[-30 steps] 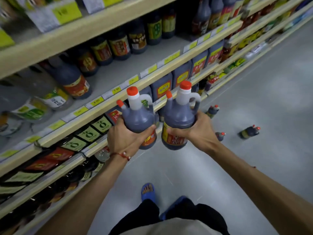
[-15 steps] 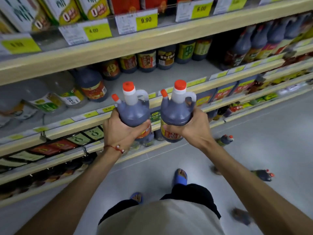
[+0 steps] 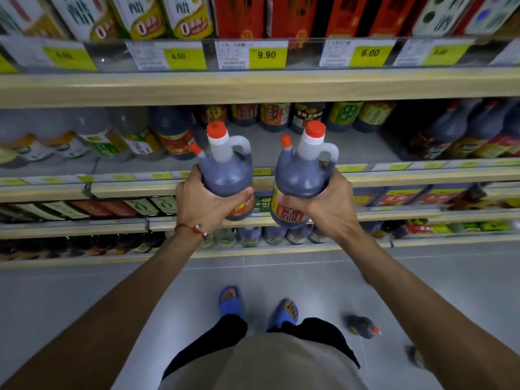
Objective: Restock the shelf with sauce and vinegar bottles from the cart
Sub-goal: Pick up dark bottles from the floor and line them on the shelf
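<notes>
Head view: we grip one dark vinegar jug in each hand. The left hand [image 3: 205, 204] has its fingers curled round the lower body of the left jug [image 3: 228, 175], with the thumb across its label. The right hand [image 3: 323, 206] wraps the right jug [image 3: 301, 178] the same way. Both jugs are upright and side by side without touching.

A second ago we stood at an angle to the shelf [image 3: 351, 149], with the jugs below its front edge. Now we face the shelf squarely, and the jug caps rise in front of its bare grey stretch. We judge that placement comes next: lift both jugs over the front edge and set them down. One floor bottle [image 3: 361, 326] lies well below the shelf.
</notes>
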Action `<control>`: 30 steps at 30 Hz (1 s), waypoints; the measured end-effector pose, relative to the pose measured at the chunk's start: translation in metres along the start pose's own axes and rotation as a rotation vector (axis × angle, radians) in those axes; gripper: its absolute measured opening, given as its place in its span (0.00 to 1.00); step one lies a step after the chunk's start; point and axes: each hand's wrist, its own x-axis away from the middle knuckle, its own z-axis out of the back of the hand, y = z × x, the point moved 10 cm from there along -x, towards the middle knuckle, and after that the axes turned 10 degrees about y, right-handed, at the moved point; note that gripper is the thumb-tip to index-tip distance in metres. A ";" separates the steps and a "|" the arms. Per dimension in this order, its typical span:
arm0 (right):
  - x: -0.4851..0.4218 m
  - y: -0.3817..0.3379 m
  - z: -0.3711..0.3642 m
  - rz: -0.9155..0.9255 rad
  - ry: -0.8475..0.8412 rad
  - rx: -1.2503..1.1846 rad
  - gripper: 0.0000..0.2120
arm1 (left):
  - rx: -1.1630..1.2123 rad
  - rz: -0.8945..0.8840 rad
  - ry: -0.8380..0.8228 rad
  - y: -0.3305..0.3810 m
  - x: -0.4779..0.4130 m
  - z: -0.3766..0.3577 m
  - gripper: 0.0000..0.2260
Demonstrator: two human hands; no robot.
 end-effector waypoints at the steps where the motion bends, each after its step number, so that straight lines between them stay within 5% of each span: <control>1: -0.001 -0.002 -0.001 -0.001 0.007 -0.006 0.30 | -0.004 -0.016 0.004 0.000 -0.003 0.000 0.42; 15: -0.018 -0.011 -0.015 0.051 0.247 -0.118 0.34 | 0.056 -0.310 0.032 -0.005 -0.072 -0.028 0.37; 30: -0.017 0.022 -0.046 0.071 0.293 -0.144 0.38 | 0.148 -0.180 0.144 -0.055 -0.120 -0.063 0.38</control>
